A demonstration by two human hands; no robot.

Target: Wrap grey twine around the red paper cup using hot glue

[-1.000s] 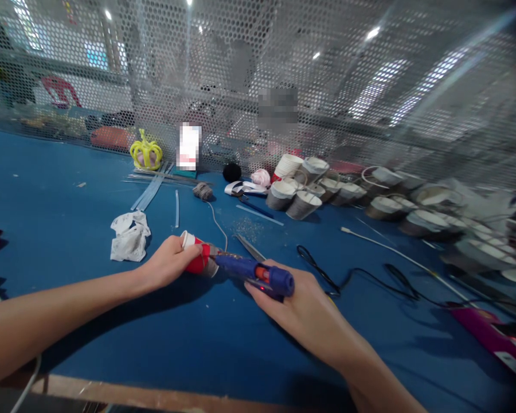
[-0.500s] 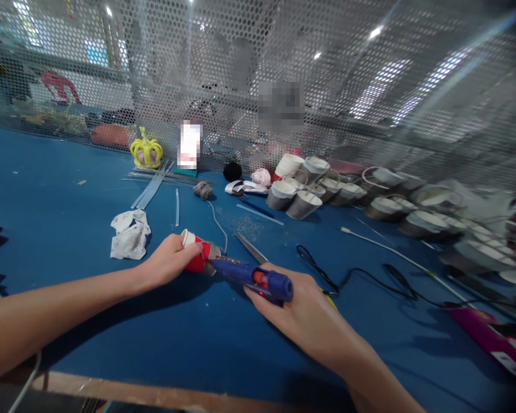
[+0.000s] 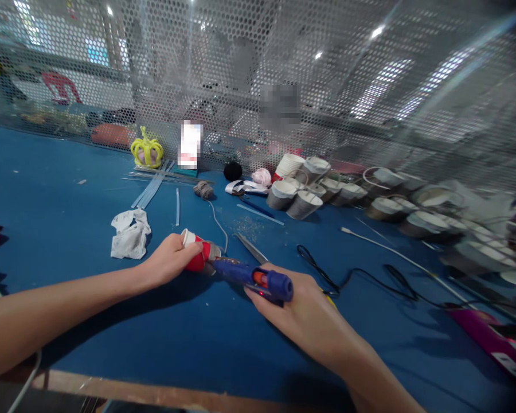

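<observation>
While gray cord [image 3: 217, 218] trails across a blue worktable [image 3: 155, 350] from its small yarn ball [image 3: 203, 190], a person steadies a red paper cup [image 3: 197, 264] and brings a blue hot-glue gun [image 3: 245, 274] to its lower end. The step in hand appears to be gluing: the nozzle points at the gray-wrapped base, though whether the tip touches the cup or sits just beside it cannot be told. The next move seems to call for a steady cup, glue laid only where the cord is to lie, and the strand pressed down by fingers kept clear of the hot tip.

The cup lies tilted in front of the person, left of the gun, its white rim toward the left and its base toward the nozzle. The left hand [image 3: 168, 261] is closed around it near the rim, thumb across the upper side, the forearm reaching in low from the left. The right hand [image 3: 303, 304] is wrapped around the gun's grip, its forearm rising from the lower right; its trigger finger is hidden. Scissors [image 3: 253, 250] lie just beyond the gun, and gray-covered cups [image 3: 304, 205] stand farther back.
</observation>
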